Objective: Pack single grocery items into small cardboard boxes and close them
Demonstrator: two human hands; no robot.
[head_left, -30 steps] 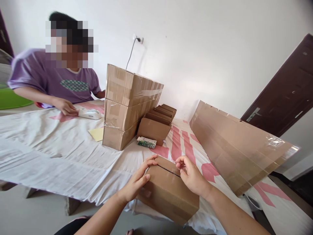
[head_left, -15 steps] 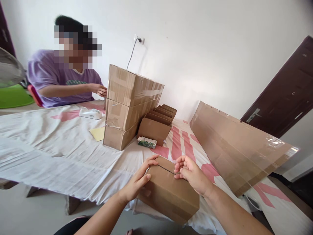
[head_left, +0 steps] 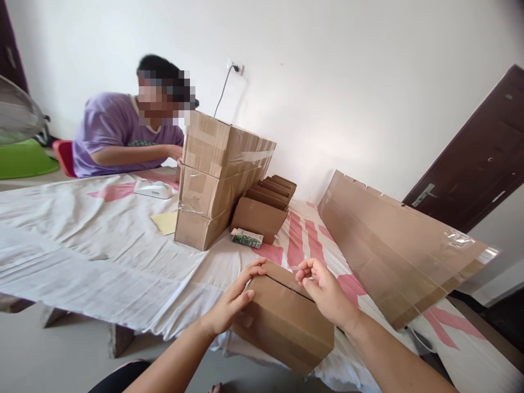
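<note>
A brown cardboard box (head_left: 286, 322) lies at the near edge of the cloth-covered table, a dark seam running along its top between two flaps. My left hand (head_left: 235, 300) rests on the box's left end, fingers spread over the top edge and thumb apart. Above the right part of the seam is my right hand (head_left: 319, 284), its fingers curled toward the thumb; whether anything thin is between them is too small to tell. Just beyond the box, a small green and white carton (head_left: 246, 238) leans by a row of open brown boxes (head_left: 260, 215).
Taped boxes (head_left: 204, 185) stand stacked three high left of centre. A large cardboard sheet (head_left: 393, 240) stands at the right. A white device (head_left: 153, 189) and yellow paper (head_left: 165, 222) lie on the tablecloth (head_left: 102, 234). A person in purple (head_left: 110, 131) sits beyond.
My right hand has lifted slightly off the seam, which shows more. My left hand has stayed on the box. The other person has leaned right, toward the stacked boxes.
</note>
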